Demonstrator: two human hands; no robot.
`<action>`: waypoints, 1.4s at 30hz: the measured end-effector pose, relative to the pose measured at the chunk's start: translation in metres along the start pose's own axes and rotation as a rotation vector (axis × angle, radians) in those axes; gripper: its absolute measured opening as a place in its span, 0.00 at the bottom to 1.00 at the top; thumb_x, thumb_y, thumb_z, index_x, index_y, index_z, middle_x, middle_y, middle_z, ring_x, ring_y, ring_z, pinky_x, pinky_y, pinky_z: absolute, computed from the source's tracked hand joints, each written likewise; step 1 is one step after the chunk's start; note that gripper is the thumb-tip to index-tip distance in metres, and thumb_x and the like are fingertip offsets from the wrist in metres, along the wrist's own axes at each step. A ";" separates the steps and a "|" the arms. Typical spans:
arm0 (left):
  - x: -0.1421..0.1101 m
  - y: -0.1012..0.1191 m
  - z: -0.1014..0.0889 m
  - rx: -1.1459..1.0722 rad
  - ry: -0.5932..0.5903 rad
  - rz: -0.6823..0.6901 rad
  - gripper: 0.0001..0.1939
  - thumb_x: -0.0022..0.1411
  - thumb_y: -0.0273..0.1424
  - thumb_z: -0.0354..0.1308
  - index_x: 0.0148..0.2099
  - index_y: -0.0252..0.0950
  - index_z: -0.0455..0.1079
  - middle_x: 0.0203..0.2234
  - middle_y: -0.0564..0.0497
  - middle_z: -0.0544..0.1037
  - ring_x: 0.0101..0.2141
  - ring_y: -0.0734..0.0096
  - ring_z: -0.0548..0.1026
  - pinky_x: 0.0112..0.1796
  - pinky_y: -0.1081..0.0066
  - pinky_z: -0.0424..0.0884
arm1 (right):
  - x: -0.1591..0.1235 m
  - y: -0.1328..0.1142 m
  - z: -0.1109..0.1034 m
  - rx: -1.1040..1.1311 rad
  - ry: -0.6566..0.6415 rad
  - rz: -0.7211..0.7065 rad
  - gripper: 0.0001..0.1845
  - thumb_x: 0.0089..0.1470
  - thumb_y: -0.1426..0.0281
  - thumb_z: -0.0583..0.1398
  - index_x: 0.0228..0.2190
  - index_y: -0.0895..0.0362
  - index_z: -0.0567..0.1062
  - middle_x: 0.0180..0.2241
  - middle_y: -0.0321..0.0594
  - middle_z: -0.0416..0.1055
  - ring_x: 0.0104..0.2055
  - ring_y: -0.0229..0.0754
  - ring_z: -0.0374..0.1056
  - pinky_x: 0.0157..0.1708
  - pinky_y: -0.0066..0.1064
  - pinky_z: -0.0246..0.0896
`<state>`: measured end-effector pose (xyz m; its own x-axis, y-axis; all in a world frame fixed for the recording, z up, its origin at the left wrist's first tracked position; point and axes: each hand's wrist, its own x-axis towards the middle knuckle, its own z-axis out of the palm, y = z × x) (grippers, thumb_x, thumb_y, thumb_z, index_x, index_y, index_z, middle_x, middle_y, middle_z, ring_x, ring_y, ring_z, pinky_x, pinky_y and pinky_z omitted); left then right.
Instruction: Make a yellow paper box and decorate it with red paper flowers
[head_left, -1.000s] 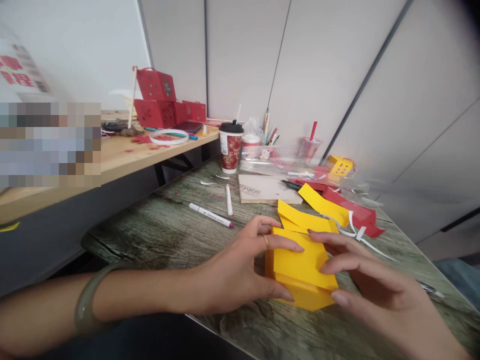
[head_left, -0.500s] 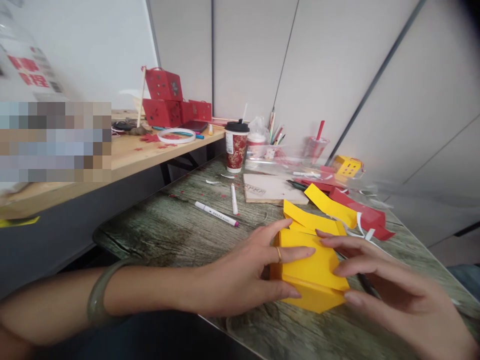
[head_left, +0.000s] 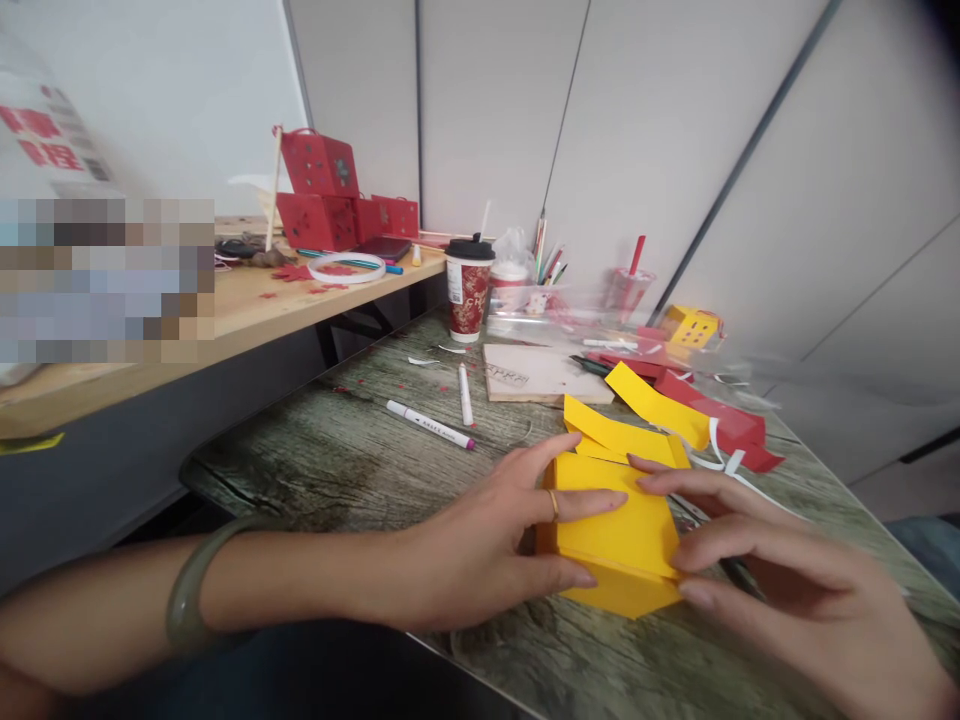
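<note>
1. here we are at the wood-grain table (head_left: 322,470), and the yellow paper box (head_left: 615,510) sits right between the two hands, close to the near edge.
2. the left hand (head_left: 480,540) is on its left side, half open with fingers spread: thumb against the near face, the finger with the gold ring (head_left: 554,505) laid flat across the top, another finger out at the far left corner. a light hold, that.
3. over to the right hand (head_left: 810,590), loosely curled, thumb and a fingertip closed on the near right corner, one more fingertip up at the top's far right edge.
4. what a neat top panel, though a thin gap shows along its near edge!
5. just beyond the box lies a folded yellow strip (head_left: 622,430), and past it a second, flatter yellow strip (head_left: 656,405) near some red paper (head_left: 739,430).
6. to the left of those, a purple-tipped marker (head_left: 430,424) and another white marker (head_left: 466,394) lie apart, with a pale board (head_left: 540,375) just beside.
7. farther back stands the black-lidded coffee cup (head_left: 469,290); off to its right, a small yellow box with dark spots (head_left: 691,328).
8. and up on the wooden desk (head_left: 300,310), red paper boxes (head_left: 319,220) are stacked beside a white ring (head_left: 347,268).
</note>
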<state>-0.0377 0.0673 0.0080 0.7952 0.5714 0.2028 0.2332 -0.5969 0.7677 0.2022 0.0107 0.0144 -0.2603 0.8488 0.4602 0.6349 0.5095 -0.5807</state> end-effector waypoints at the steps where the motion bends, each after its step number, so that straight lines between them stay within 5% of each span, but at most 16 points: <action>1: 0.000 0.000 0.000 -0.001 0.001 0.004 0.25 0.58 0.37 0.56 0.58 0.48 0.58 0.63 0.50 0.44 0.62 0.60 0.45 0.58 0.57 0.50 | 0.000 -0.001 0.000 -0.003 0.001 0.000 0.05 0.41 0.67 0.65 0.26 0.47 0.76 0.44 0.33 0.72 0.47 0.42 0.68 0.44 0.28 0.65; 13: -0.001 0.001 -0.001 0.058 -0.045 0.045 0.23 0.61 0.36 0.51 0.58 0.50 0.57 0.64 0.51 0.44 0.62 0.60 0.45 0.58 0.54 0.45 | -0.002 -0.001 0.000 -0.025 -0.022 -0.010 0.05 0.43 0.69 0.65 0.27 0.48 0.74 0.46 0.33 0.70 0.49 0.41 0.66 0.47 0.31 0.63; 18: 0.000 0.004 0.001 -0.038 0.025 -0.039 0.38 0.56 0.35 0.57 0.64 0.45 0.43 0.64 0.51 0.43 0.62 0.63 0.44 0.60 0.60 0.44 | -0.001 -0.004 0.000 0.027 0.015 0.003 0.08 0.44 0.68 0.64 0.30 0.47 0.73 0.46 0.32 0.70 0.49 0.40 0.66 0.47 0.28 0.63; 22: 0.003 0.005 0.005 -0.182 0.136 -0.174 0.51 0.47 0.36 0.64 0.65 0.41 0.35 0.64 0.46 0.42 0.62 0.56 0.45 0.60 0.55 0.46 | -0.001 -0.002 -0.001 -0.035 0.035 -0.044 0.13 0.46 0.67 0.62 0.37 0.44 0.71 0.46 0.31 0.70 0.48 0.38 0.67 0.46 0.25 0.63; 27: 0.004 0.004 0.006 -0.297 0.135 -0.167 0.53 0.45 0.34 0.65 0.65 0.40 0.34 0.62 0.44 0.50 0.60 0.57 0.50 0.58 0.56 0.50 | -0.001 -0.001 -0.005 -0.269 0.000 -0.116 0.18 0.51 0.65 0.57 0.45 0.43 0.68 0.47 0.30 0.71 0.48 0.39 0.68 0.47 0.26 0.64; 32: 0.002 0.007 0.003 -0.324 0.110 -0.114 0.53 0.45 0.31 0.65 0.65 0.41 0.36 0.59 0.45 0.56 0.59 0.58 0.55 0.57 0.57 0.53 | 0.000 0.003 -0.009 -0.411 0.145 -0.061 0.14 0.56 0.68 0.50 0.42 0.43 0.70 0.41 0.29 0.74 0.42 0.38 0.71 0.41 0.24 0.67; 37: 0.003 0.007 0.001 -0.292 0.110 -0.107 0.53 0.43 0.32 0.66 0.65 0.41 0.38 0.59 0.44 0.56 0.59 0.56 0.54 0.56 0.57 0.53 | -0.007 0.005 -0.013 -0.483 -0.036 -0.241 0.25 0.51 0.57 0.54 0.52 0.45 0.62 0.52 0.36 0.66 0.53 0.48 0.63 0.50 0.36 0.62; 42: 0.004 0.006 0.001 -0.276 0.106 -0.090 0.49 0.44 0.34 0.65 0.63 0.42 0.41 0.58 0.45 0.58 0.57 0.55 0.57 0.53 0.58 0.60 | -0.008 0.002 -0.006 -0.557 -0.109 -0.330 0.35 0.44 0.58 0.60 0.54 0.47 0.59 0.57 0.40 0.59 0.57 0.51 0.57 0.52 0.42 0.60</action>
<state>-0.0324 0.0651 0.0127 0.7119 0.6795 0.1774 0.1281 -0.3741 0.9185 0.2099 0.0035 0.0137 -0.5597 0.6847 0.4668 0.7831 0.6213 0.0276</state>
